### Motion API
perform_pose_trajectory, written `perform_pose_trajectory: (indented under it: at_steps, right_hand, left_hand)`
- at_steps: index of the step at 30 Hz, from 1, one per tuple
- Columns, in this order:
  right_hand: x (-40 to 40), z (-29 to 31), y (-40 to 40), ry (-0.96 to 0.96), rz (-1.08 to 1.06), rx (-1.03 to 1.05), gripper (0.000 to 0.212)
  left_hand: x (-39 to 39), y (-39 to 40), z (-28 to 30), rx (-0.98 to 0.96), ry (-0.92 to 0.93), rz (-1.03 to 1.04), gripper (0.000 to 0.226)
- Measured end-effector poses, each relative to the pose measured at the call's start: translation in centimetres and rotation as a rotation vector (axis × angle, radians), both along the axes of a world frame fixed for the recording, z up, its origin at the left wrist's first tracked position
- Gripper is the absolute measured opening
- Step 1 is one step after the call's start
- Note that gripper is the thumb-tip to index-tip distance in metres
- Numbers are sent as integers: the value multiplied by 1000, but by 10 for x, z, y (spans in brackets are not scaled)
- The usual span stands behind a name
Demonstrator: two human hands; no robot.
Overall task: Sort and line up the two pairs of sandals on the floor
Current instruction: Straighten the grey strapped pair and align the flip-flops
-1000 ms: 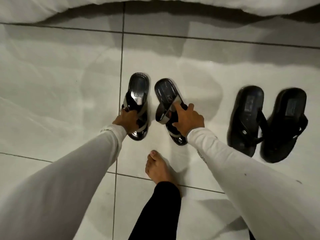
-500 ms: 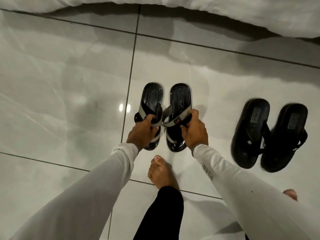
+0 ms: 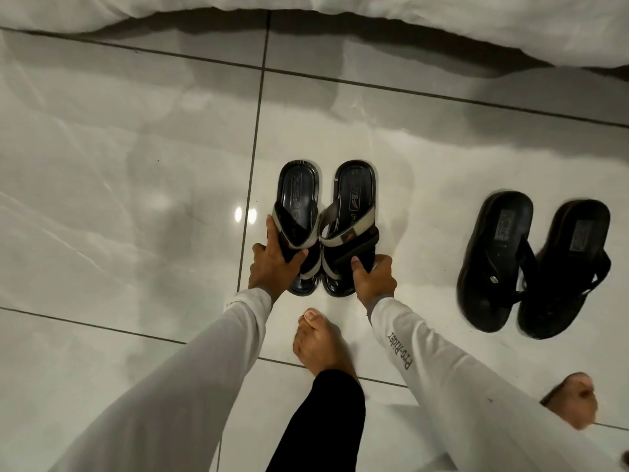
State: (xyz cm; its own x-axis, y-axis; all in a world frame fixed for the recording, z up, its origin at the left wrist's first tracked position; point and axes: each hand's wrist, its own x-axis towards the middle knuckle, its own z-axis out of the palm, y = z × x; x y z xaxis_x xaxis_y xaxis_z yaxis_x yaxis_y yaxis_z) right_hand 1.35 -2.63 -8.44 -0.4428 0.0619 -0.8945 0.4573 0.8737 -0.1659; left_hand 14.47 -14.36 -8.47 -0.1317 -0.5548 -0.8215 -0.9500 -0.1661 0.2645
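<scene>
Two black sandals with grey cross straps stand side by side on the glossy tile floor, heels away from me. My left hand (image 3: 272, 262) grips the left strapped sandal (image 3: 299, 195) by its strap and outer edge. My right hand (image 3: 372, 279) holds the right strapped sandal (image 3: 354, 195) at its toe end, thumb on the strap. The two sandals touch along their inner sides. To the right lies an all-black thong pair: one sandal (image 3: 493, 253) and its mate (image 3: 568, 267), close together and tilted slightly right.
A white bedsheet (image 3: 442, 22) hangs along the far edge and casts a shadow on the tiles. My bare left foot (image 3: 321, 345) stands just below the strapped pair. My right foot (image 3: 571, 403) shows at the lower right.
The two strapped sandals, apart and angled a second ago, have been brought together and now stand parallel and touching. My right hand slid down toward the toe end. The black pair has not moved.
</scene>
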Motion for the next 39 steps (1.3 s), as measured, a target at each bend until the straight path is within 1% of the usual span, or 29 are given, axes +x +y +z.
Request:
perform_pose_trajectory:
  at_steps: [3, 7, 15, 18, 20, 23, 26, 29, 31, 34, 37, 39]
  right_hand:
    - [-6, -1, -8, 27, 2, -16, 39]
    - [-20, -2, -26, 68, 55, -70, 37]
    - [-45, -3, -74, 61, 136, -159, 42]
    - [-53, -2, -81, 52, 212, -155, 45]
    - [-57, 5, -75, 44, 284, -122, 49]
    - [-65, 18, -48, 65, 477, -48, 58]
    - [-77, 36, -2, 138, 747, 60, 65]
    - [-95, 56, 58, 213, 944, 101, 67]
    - [-118, 64, 100, 250, 998, 122, 64]
    - [-165, 67, 152, 318, 1004, 104, 54]
    - [-215, 66, 200, 368, 1040, 81, 45]
    - [-239, 61, 222, 338, 1072, 63, 43]
  left_hand:
    - [-6, -12, -4, -22, 3, -23, 101]
    - [-18, -40, -10, -53, 1, -68, 98]
    - [-51, -88, 1, -78, -52, -98, 95]
    - [-60, -92, 11, -71, -73, -89, 95]
    - [-62, -87, 22, -71, -119, -95, 96]
    - [-60, -64, 43, -79, -183, -174, 95]
    - [-63, -26, 66, -103, -245, -407, 86]
    - [-82, 21, 83, -88, -241, -586, 76]
    - [-107, 56, 89, -45, -194, -667, 73]
    - [-151, 108, 89, -5, -93, -756, 68]
    - [-199, 162, 82, -26, 5, -788, 60]
    - [-228, 195, 74, -59, 57, -806, 50]
